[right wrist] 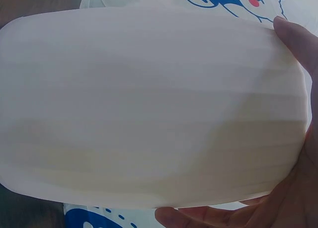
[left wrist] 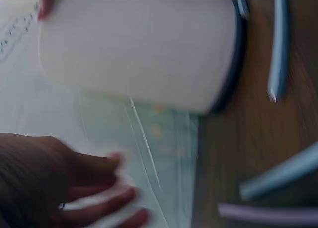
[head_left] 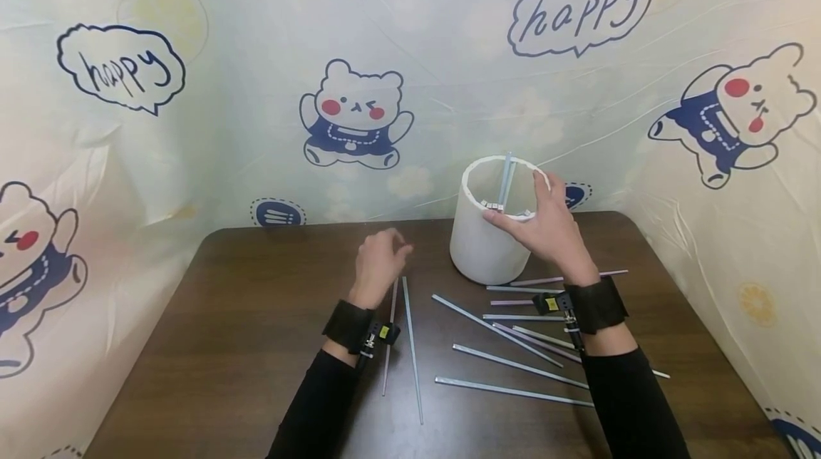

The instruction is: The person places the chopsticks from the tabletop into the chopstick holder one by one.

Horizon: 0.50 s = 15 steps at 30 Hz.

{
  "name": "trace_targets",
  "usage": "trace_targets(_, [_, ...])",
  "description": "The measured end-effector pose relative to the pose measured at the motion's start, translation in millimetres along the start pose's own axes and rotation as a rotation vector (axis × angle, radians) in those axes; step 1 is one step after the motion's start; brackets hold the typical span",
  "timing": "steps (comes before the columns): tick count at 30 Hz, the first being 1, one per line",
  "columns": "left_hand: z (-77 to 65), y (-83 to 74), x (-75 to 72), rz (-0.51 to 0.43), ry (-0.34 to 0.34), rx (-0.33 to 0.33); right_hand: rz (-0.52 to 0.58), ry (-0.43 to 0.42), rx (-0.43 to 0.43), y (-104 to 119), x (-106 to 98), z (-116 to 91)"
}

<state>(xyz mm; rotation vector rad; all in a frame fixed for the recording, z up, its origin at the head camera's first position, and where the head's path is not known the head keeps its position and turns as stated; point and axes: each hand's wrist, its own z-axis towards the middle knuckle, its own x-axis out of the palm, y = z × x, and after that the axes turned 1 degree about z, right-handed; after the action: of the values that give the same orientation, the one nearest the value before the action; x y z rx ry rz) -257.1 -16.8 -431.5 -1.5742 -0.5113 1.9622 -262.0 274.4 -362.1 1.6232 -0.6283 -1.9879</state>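
Observation:
Toward the back of the brown table, my right hand point(head_left: 554, 227) grips the upper rim of a white round container point(head_left: 484, 245), thumb on the near side and fingers round the far side. The right wrist view is mostly filled by the container's pale wall point(right wrist: 149, 104). Inside it stand light-blue sticks point(head_left: 507, 181), shaped like chopsticks. To its left, my left hand point(head_left: 377, 266) hovers apart from it with loosely bent fingers and nothing held; the left wrist view shows it blurred. Just below that hand lie a pink stick point(head_left: 389, 352) and a light-blue stick point(head_left: 412, 352).
Several pastel sticks, including a light-blue one point(head_left: 513, 389), lie scattered under and left of the right forearm, some crossing. The wooden table point(head_left: 224, 345) ends at a printed cloth backdrop point(head_left: 449, 88) behind the container.

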Motion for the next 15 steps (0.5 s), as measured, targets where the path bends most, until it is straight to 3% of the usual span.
trace_targets(3, [-4.9,12.8,0.9,0.054,0.159,-0.129,-0.006,0.003,0.008,1,-2,0])
trace_targets(6, [-8.5,20.3,6.0,0.075,0.238,-0.196,-0.008,0.005,0.012,1,-3,0])
trace_targets(15, [-5.7,30.1,27.7,0.052,0.188,-0.219,0.004,0.021,0.025,2,-2,0])
